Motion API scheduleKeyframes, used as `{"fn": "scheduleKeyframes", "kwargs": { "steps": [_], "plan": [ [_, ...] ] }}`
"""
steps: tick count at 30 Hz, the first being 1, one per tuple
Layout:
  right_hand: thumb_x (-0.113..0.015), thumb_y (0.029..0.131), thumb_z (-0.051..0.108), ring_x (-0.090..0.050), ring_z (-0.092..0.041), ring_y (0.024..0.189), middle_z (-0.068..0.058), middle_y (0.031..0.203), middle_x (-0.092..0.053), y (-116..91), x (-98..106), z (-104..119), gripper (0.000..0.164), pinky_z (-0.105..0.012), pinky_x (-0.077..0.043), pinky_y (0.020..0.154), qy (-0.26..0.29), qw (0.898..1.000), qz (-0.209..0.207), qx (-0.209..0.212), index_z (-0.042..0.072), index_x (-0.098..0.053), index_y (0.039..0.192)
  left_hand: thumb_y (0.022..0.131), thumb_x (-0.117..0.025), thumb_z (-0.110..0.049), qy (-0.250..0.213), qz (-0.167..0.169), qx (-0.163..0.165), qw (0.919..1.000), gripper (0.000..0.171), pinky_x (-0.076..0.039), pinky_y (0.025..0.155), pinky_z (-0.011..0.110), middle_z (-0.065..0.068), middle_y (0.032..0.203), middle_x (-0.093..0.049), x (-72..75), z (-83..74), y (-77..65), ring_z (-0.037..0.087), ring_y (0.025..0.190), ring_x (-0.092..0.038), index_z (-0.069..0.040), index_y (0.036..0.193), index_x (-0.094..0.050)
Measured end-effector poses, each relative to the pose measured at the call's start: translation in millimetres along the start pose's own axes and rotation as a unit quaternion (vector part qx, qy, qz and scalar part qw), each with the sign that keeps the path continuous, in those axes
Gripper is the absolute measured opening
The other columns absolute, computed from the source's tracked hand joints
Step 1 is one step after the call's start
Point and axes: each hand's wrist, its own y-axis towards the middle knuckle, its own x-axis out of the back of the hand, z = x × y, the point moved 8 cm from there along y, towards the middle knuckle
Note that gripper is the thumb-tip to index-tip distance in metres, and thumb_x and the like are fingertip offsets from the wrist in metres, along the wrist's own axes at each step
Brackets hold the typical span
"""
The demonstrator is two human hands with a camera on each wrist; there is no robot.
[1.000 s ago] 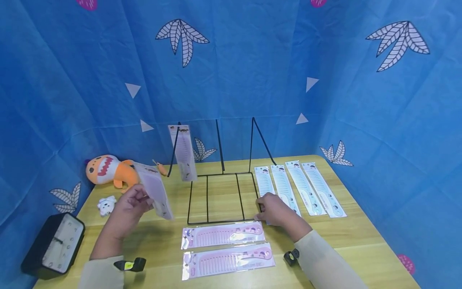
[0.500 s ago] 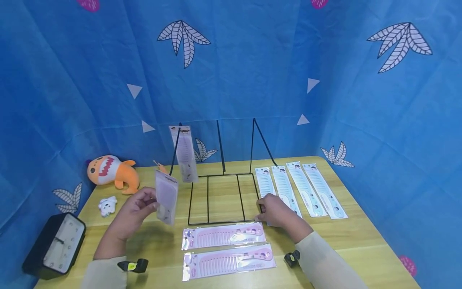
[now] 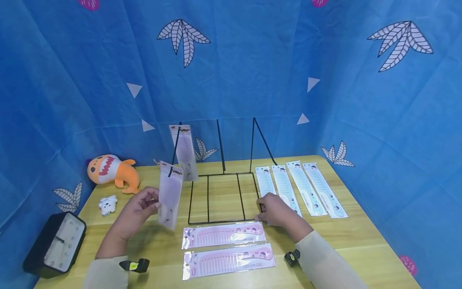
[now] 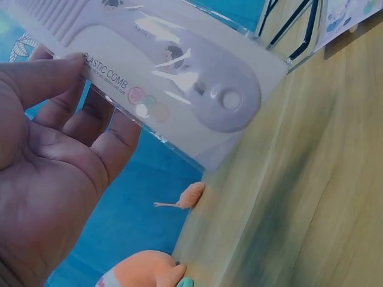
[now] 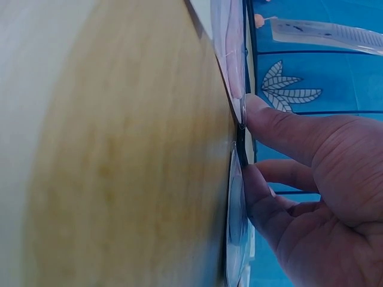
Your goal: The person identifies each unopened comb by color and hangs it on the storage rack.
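Observation:
My left hand point(image 3: 138, 208) pinches a lilac plastic comb in a clear packet point(image 3: 169, 196) by its edge, thumb in front. The packet hangs nearly upright; its printed top overlaps the tip of the left prong of a black wire rack point(image 3: 207, 200). Whether the prong passes through the packet, I cannot tell. Farther up that prong hangs another packaged lilac comb point(image 3: 185, 154). With thumb and fingers, my right hand point(image 3: 276, 209) holds the rack's front right corner. In the left wrist view, the held comb point(image 4: 179, 66) shows its handle end and a round hole.
Two packaged pink combs point(image 3: 223, 235) lie in front of the rack. Several packaged light-blue combs point(image 3: 306, 188) lie to its right. On the left are an orange plush toy point(image 3: 115, 172), a small white toy point(image 3: 108, 205) and a black clock point(image 3: 54, 245). A blue curtain point(image 3: 252, 60) closes the back.
My left hand has moved the packaged comb rightward to the left prong, turning its face more toward the camera; its top now overlaps the prong's tip. The right hand stays on the rack corner.

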Motion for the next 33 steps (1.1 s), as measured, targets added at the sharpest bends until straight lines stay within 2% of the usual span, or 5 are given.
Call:
{"fn": "scheduleKeyframes", "kwargs": {
  "steps": [9, 15, 20, 24, 33],
  "plan": [
    [-0.092, 0.091, 0.024, -0.040, -0.013, 0.062, 0.004, 0.065, -0.041, 0.8, -0.1, -1.2, 0.048, -0.027, -0.034, 0.060, -0.003, 1.000, -0.005, 0.006, 0.015, -0.049, 0.071, 0.112, -0.059, -0.009, 0.027, -0.036, 0.007, 0.9990, 0.026, -0.067, 0.087, 0.028, 0.018, 0.128, -0.067, -7.2, -5.6, 16.9, 0.008, 0.104, -0.071, -0.003, 0.138, -0.055],
    [-0.092, 0.091, 0.024, -0.040, -0.013, 0.062, 0.004, 0.066, -0.041, 1.8, -0.1, -1.3, 0.049, -0.028, -0.034, 0.060, -0.002, 1.000, -0.004, 0.001, 0.015, -0.048, 0.071, 0.112, -0.060, -0.009, 0.040, -0.065, 0.022, 0.9968, 0.030, -0.069, 0.090, 0.038, 0.020, 0.133, -0.067, -13.1, -7.0, 35.2, 0.023, 0.110, -0.073, -0.006, 0.142, -0.056],
    [-0.091, 0.091, 0.024, -0.040, -0.014, 0.063, 0.003, 0.066, -0.042, 1.7, -1.4, -0.6, 0.047, -0.028, -0.033, 0.060, 0.003, 1.000, 0.002, -0.006, 0.014, -0.049, 0.072, 0.113, -0.059, -0.011, 0.060, -0.089, 0.023, 0.9939, 0.031, -0.069, 0.090, 0.037, 0.019, 0.135, -0.065, -16.9, -10.0, 46.9, 0.030, 0.117, -0.072, -0.006, 0.143, -0.054],
    [-0.091, 0.091, 0.025, -0.041, -0.013, 0.063, 0.003, 0.067, -0.042, 1.2, -1.6, -0.3, 0.047, -0.028, -0.034, 0.060, 0.000, 1.000, 0.003, -0.007, 0.014, -0.050, 0.072, 0.113, -0.058, -0.011, 0.052, -0.105, 0.027, 0.9927, 0.030, -0.069, 0.090, 0.040, 0.018, 0.132, -0.064, -19.1, -9.7, 56.3, 0.030, 0.114, -0.072, -0.007, 0.143, -0.054],
    [-0.092, 0.091, 0.024, -0.040, -0.012, 0.063, 0.005, 0.066, -0.041, 1.4, 1.1, 1.8, 0.043, -0.028, -0.034, 0.061, -0.012, 1.000, 0.003, 0.007, 0.011, -0.054, 0.074, 0.111, -0.058, -0.006, 0.022, -0.132, 0.021, 0.9908, 0.032, -0.068, 0.087, 0.031, 0.020, 0.130, -0.064, -23.1, -7.6, 74.4, 0.027, 0.110, -0.072, -0.002, 0.142, -0.054]
  ]
}}
